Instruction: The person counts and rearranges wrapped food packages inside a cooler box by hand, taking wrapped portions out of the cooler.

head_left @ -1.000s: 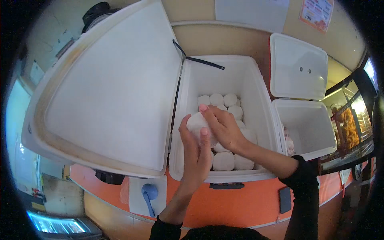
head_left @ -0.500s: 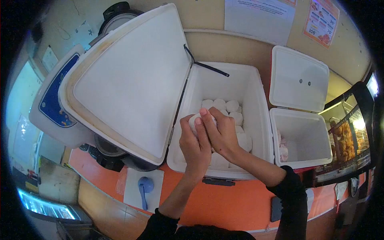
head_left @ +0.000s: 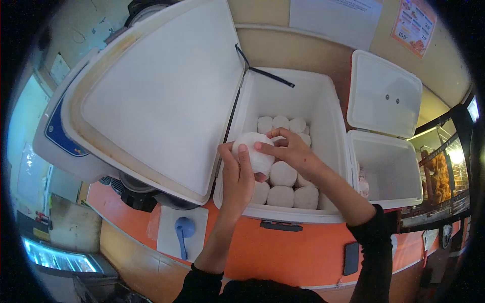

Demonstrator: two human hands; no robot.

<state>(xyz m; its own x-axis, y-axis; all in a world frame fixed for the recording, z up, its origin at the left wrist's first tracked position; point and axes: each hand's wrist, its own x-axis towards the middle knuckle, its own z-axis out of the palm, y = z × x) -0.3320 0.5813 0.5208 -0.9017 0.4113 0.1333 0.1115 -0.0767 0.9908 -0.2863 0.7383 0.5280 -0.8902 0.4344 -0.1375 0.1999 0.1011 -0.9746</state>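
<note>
Loosened from a tight clasp, the left hand [head_left: 237,177] cups the white ball [head_left: 260,160] while the right hand [head_left: 298,154] touches its side; more of it shows now, suggesting lighter handling; it hangs over similar balls [head_left: 283,174] inside the open cooler [head_left: 303,98].

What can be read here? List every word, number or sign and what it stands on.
"105", on the orange-and-white poster.
"70", on the same poster; its other print is too blurred to read.
White sheet beside it: printed lines, too small and blurred to read.

Fingers [head_left: 245,157] hold a ball [head_left: 260,159] over a cooler [head_left: 295,98].
</note>
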